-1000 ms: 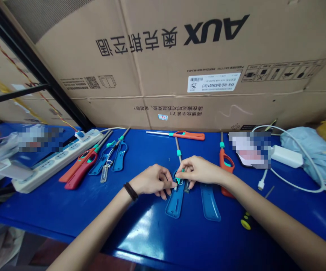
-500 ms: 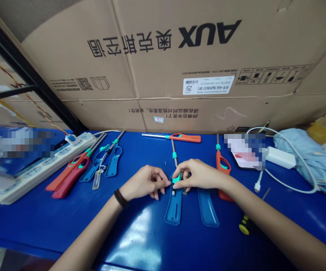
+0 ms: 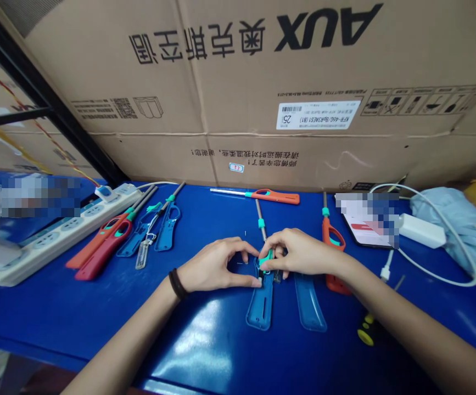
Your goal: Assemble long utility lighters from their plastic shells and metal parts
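Observation:
An opened lighter with a long metal tube (image 3: 259,210) lies in front of me, its blue half-shell (image 3: 259,314) showing the inner side. My right hand (image 3: 303,253) pinches the green trigger (image 3: 265,260) in the upper part of that shell. To the left, my left hand (image 3: 217,265) has thumb and index finger spread apart; the thumb tip touches or almost touches the shell's left edge near a small white part. Another blue half-shell (image 3: 312,308) rests below my right wrist. A clear part beneath the right fingers is mostly hidden.
Orange lighters (image 3: 276,196) lie behind and right of my hands. At left are a red lighter (image 3: 104,249), an opened blue lighter (image 3: 167,227) and a power strip (image 3: 68,222). A screwdriver (image 3: 366,329), phone (image 3: 365,222) and white charger (image 3: 422,230) are on the right. A cardboard box (image 3: 229,115) stands behind.
My left thumb and index finger have spread apart, the thumb moving down along the shell. My right hand keeps its pinch on the trigger. The view has shifted slightly.

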`<state>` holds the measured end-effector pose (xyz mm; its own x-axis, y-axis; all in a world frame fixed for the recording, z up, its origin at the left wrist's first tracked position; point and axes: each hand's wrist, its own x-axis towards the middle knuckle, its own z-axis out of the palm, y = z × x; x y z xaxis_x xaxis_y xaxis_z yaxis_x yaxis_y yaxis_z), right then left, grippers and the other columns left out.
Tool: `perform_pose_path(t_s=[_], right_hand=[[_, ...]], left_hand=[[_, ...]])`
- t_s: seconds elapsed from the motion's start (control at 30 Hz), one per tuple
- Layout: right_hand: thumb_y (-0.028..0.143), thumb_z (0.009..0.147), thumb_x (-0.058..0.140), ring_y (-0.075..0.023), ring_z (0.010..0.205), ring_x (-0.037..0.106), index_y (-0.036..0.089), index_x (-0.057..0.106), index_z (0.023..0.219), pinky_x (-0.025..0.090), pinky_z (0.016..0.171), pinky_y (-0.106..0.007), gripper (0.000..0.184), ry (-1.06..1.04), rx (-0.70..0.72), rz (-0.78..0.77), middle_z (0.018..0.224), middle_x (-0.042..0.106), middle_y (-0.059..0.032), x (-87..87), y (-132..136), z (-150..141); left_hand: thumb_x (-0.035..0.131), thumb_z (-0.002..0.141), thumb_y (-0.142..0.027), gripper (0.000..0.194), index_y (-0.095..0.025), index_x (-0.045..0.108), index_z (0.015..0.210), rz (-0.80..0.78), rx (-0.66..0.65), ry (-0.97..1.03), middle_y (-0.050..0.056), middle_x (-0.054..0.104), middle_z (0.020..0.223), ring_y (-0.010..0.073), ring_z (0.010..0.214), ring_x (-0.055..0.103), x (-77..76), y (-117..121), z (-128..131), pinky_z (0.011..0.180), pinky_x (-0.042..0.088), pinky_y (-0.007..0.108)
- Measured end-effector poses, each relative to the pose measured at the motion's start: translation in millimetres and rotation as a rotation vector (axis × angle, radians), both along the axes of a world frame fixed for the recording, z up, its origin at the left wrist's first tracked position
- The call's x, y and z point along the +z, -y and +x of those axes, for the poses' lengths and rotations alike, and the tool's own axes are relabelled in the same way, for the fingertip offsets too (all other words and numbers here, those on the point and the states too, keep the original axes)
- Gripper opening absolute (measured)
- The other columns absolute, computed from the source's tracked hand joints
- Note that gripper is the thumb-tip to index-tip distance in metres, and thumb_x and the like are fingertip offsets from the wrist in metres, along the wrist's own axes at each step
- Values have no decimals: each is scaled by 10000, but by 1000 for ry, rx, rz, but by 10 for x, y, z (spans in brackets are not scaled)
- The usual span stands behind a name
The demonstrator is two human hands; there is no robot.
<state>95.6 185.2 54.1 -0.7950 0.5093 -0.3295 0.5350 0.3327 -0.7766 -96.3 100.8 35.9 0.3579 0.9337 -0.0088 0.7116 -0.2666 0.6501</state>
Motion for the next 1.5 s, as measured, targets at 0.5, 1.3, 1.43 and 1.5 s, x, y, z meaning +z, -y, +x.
perform_pose_path(t_s=[0.5,1.3,1.43,1.5], right_hand=[[427,716,701,-141,565,656,144,684,965,528,585,-242,378,-64,61,-214,634,651,-12,-154,-153,71],[387,793,638,-96,573,637,173,514,1011,561,576,-241,330,-267,-64,-293,774,624,8,-31,-162,78],[339,800,626,-84,622,622,171,604,998,565,598,-227,261,-319,-102,-275,862,628,-20,-15,-176,63],[328,775,652,-84,612,604,156,620,941,557,579,-222,241,-316,-149,-248,823,623,-21,-16,-184,56]], left_hand=[[712,611,-586,528,-244,601,997,137,70,-99,31,593,1016,224,952,543,-5,60,94,834,425,348],[573,817,-488,315,-186,600,733,136,153,12,11,612,760,161,771,550,-92,21,191,711,414,281],[613,777,-503,325,-189,616,696,126,179,-8,2,603,699,160,724,538,-117,13,250,695,404,284],[627,766,-495,320,-189,617,673,112,198,14,-5,598,679,151,696,528,-115,9,261,683,393,277]])
